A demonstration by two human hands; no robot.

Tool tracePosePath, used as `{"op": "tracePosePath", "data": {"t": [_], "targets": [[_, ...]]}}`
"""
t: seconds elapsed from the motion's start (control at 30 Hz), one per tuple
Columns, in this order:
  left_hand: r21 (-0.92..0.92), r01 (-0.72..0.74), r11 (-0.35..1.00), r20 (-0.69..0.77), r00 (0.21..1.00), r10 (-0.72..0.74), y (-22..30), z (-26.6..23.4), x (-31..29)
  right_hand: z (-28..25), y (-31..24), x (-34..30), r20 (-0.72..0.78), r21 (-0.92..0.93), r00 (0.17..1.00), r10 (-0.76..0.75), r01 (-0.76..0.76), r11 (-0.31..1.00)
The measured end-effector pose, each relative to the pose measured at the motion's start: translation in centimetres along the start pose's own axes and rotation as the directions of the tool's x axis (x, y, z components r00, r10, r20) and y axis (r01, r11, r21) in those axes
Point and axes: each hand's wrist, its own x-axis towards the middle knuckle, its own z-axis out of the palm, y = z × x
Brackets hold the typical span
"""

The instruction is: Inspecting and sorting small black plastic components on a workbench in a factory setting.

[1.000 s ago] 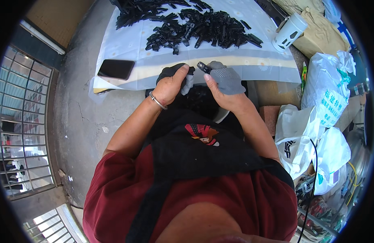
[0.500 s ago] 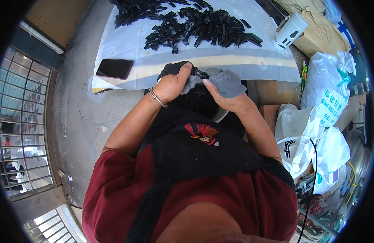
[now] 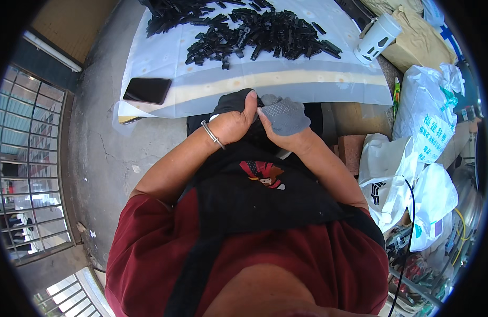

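Observation:
My left hand, in a dark glove with the thumb bare, is closed at the front edge of the table. Against it, my right hand, in a grey dotted glove with a bare thumb, is closed too. Both thumbs point up and nearly meet. Between them a sliver of a small black part shows; the gloves hide most of it. Below the hands is a dark space with a pale curved rim, largely covered by my wrists and black apron.
Heaps of small black parts lie on the cloth-covered table. A black phone rests at its left corner, a white tumbler at its right. White plastic bags and a brick stand to the right.
Both hands have drawn closer together and slightly down toward me, the right hand shifting left. The black part, plainer to see before, is now mostly covered by the gloves.

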Motion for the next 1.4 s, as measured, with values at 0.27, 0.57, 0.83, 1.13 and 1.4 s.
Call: {"op": "tracePosePath", "data": {"t": [0.27,0.57,0.83,1.13,1.4], "targets": [[0.503,0.190,0.843,-0.148,0.980,-0.133,-6.2,-2.3,3.4,-1.2,4.3,4.4,0.304,-0.085,0.950,0.072,-0.049,0.995],[0.672,0.147,0.725,-0.004,0.981,-0.195,-8.0,-1.5,7.2,2.5,7.2,12.7,0.209,-0.362,0.938,0.276,-0.188,0.913],[0.457,0.280,0.844,-0.063,0.957,-0.284,-7.6,-2.9,5.9,3.0,8.1,10.7,0.045,-0.451,0.991,-0.128,0.135,0.883],[-0.118,0.456,0.882,0.266,0.870,-0.414,-5.3,-2.9,3.1,1.9,4.4,6.8,-0.342,0.099,0.932,-0.121,0.164,0.982],[-0.561,0.584,0.587,0.302,0.805,-0.511,-3.3,-1.1,1.7,0.4,1.6,4.3,-0.085,0.069,0.991,-0.100,0.106,0.992]]}}
